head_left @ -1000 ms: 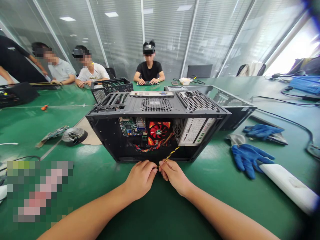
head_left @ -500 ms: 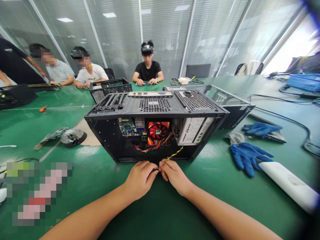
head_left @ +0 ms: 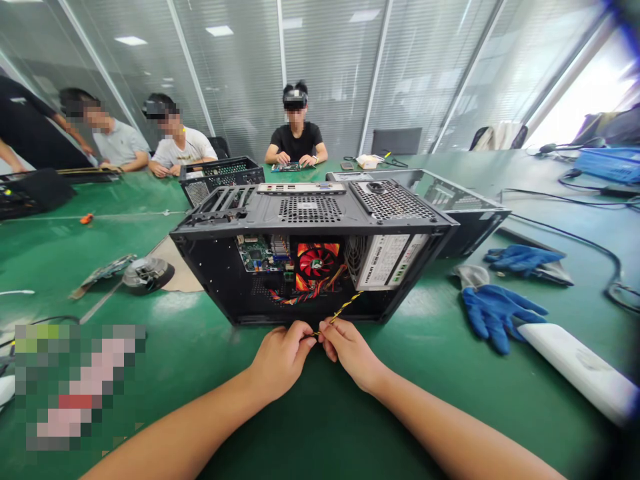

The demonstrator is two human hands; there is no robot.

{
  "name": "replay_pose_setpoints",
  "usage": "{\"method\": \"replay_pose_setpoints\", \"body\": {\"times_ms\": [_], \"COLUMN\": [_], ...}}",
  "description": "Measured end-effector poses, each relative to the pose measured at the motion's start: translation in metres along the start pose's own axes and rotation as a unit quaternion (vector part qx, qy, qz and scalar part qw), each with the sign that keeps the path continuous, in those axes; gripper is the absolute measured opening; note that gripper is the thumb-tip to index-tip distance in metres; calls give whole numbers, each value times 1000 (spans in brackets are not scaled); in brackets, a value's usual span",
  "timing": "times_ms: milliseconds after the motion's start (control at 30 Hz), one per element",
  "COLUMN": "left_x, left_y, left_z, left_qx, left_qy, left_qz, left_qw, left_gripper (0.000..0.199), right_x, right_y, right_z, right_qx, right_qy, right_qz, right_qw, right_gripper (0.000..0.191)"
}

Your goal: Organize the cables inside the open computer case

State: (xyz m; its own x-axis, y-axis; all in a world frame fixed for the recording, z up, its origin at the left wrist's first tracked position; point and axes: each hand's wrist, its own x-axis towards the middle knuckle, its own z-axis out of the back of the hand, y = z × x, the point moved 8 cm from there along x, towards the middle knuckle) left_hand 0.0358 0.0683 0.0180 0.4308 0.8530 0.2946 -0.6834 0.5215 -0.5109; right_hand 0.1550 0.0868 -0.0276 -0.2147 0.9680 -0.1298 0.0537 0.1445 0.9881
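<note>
Between my hands runs a twisted yellow-and-black cable (head_left: 347, 306), coming out of the computer case from below the power supply (head_left: 387, 263). My left hand (head_left: 283, 357) is closed on the cable's end; the tip itself is hidden by the fingers. My right hand (head_left: 347, 350) pinches the same cable just beside it. Both hands are at the near edge of the black computer case (head_left: 210, 267), whose open side faces me. Inside are a red-and-black cooling fan (head_left: 317, 265), a green motherboard (head_left: 253, 253) and a bundle of coloured wires (head_left: 305, 298).
Blue gloves (head_left: 493, 310) and a white oblong thing (head_left: 575, 367) lie to the right. A round metal part (head_left: 147, 273) sits on the left by a piece of cardboard (head_left: 180, 267). Another case (head_left: 475, 227) stands behind. Several people are across the green table (head_left: 125, 227).
Both hands keep their hold on the cable and have hardly moved. The stretch of cable towards the power supply has shifted slightly left. Across the table, a person's hands have moved slightly over a circuit board.
</note>
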Motion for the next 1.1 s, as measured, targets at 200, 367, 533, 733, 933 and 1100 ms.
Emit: {"method": "replay_pose_setpoints", "body": {"times_ms": [200,367,533,733,933,1100], "left_x": [3,3,3,2,2,2], "left_y": [-8,-5,-6,-6,-6,-7], "left_z": [9,10,5,9,4,7], "left_qx": [17,18,-9,-21,-35,-32], "left_qy": [-20,-30,-2,-25,4,-13], "left_qz": [-35,-23,-14,-8,-12,-5], "left_qw": [999,999,1000,999,999,999], "left_gripper": [10,12,12,6,14,5], "right_x": [-1,0,-1,-1,-1,-1], "right_y": [1,0,0,0,0,0], "right_z": [-1,0,0,-1,-1,-1], "right_qx": [-6,-6,-2,-8,-9,-12], "right_qy": [2,-3,1,1,1,3], "right_qz": [3,4,5,3,1,4], "right_qw": [1000,1000,1000,1000,1000,1000], "right_gripper": [44,44,45,44,43,43]}}
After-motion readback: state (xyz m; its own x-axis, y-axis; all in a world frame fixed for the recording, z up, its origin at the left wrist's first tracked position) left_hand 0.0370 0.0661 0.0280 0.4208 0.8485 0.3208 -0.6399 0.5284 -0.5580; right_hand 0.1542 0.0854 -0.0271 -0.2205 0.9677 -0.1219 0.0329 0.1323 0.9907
